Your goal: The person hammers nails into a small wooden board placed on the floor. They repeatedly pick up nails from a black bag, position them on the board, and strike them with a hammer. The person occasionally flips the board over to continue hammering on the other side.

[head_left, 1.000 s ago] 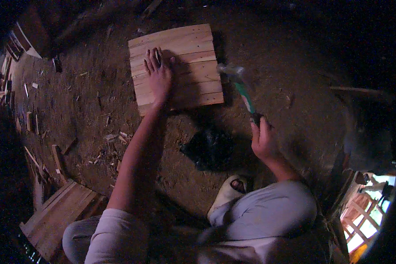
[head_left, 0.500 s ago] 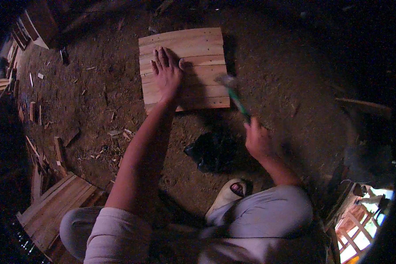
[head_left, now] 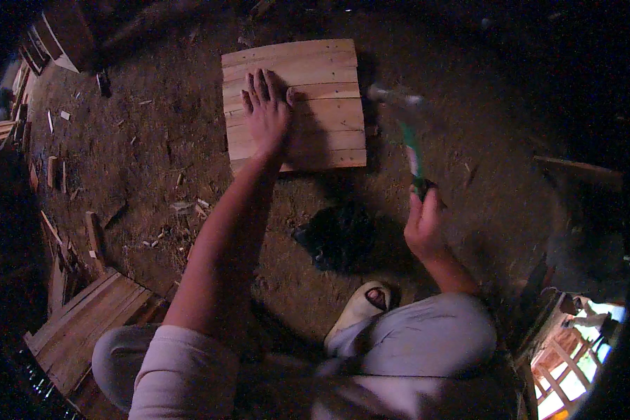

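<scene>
1. The left hand (head_left: 267, 115) lies flat and open, fingers spread, palm down on the left half of a square panel of pale wooden slats (head_left: 308, 105); it grips nothing.
2. The right hand (head_left: 423, 224) is closed around the dark grip of a hammer with a green handle and a metal head (head_left: 407, 133), at the right of the middle of the frame.
3. The hammer points up the frame from the hand; its head is blurred and sits just off the right edge of the slatted panel, whether touching the panel or not I cannot tell.
4. The panel lies on the brown dirt floor (head_left: 154, 147) in the upper middle of the frame.
5. Below the panel, between the two forearms, a dark, crumpled black lump (head_left: 336, 236) rests on the floor.
6. Lower middle, a pale sandal (head_left: 360, 308) shows beside a knee in grey cloth.
7. At the lower left lies a second slatted wooden panel (head_left: 84, 329), with short loose wooden strips (head_left: 94, 238) scattered above it along the left side.
</scene>
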Demonstrator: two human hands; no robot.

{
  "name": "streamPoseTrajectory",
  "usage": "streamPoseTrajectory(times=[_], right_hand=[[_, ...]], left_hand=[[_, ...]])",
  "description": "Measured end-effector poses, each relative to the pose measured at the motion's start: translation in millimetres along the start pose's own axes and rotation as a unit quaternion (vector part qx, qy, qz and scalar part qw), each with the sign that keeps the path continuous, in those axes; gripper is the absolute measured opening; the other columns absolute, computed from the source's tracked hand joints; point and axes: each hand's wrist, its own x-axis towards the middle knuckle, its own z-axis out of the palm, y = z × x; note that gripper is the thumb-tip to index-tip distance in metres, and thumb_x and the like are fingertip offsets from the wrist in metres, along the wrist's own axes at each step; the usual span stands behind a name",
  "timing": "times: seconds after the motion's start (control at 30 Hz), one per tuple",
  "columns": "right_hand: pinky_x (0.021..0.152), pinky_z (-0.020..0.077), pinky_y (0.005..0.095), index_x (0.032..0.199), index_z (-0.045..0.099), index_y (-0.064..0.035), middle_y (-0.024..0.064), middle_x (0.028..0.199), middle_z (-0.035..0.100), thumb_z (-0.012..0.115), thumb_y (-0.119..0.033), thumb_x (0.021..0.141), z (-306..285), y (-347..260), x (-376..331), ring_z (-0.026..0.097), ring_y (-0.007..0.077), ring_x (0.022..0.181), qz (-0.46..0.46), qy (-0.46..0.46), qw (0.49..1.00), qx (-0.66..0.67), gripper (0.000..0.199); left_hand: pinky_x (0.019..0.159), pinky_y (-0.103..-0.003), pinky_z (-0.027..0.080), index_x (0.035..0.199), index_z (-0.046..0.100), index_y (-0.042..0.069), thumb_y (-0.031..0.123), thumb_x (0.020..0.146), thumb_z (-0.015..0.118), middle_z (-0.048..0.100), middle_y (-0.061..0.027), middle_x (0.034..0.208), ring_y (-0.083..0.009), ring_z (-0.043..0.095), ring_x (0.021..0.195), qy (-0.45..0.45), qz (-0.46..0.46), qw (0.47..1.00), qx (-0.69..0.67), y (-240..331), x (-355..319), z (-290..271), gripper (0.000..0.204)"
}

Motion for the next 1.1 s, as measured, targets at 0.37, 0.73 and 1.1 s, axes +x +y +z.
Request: streamPoseTrajectory(times=[0.37,0.73,1.1], right_hand=[[0.053,0.0438,0.0489,0.093,0.045,-0.0028,0.0248,0.076,0.059,0.05,-0.015,0.094,16.6,36.8,-28.0,0.058,0.0447,0.071,-0.016,0.046,0.995,0.085,0.013],[0.05,0.0425,0.048,0.098,0.049,0.0003,0.0241,0.07,0.058,0.05,-0.016,0.094,7.5,12.8,-14.0,0.057,0.0441,0.061,0.002,-0.02,0.996,0.082,0.017],[0.051,0.0431,0.0443,0.091,0.05,-0.0002,0.0218,0.067,0.058,0.05,-0.02,0.094,25.8,24.0,-5.2,0.056,0.042,0.06,-0.031,-0.004,0.999,0.02,0.02]], left_hand=[[0.113,-0.048,0.014,0.143,0.028,0.002,0.044,0.097,0.032,0.026,-0.016,0.15,-0.0315,0.018,0.141,0.014,-0.009,1.0,0.007,7.3,0.5,-3.9,0.062],[0.114,-0.048,0.012,0.143,0.026,0.003,0.041,0.097,0.032,0.026,-0.0138,0.15,-0.031,0.016,0.141,0.001,-0.01,1.0,0.003,8.8,0.4,-2.9,0.06],[0.114,-0.048,0.01,0.144,0.024,0.004,0.036,0.094,0.037,0.022,-0.0132,0.151,-0.0313,0.013,0.142,-0.006,-0.012,1.0,0.009,7.3,0.6,-6.7,0.06]])
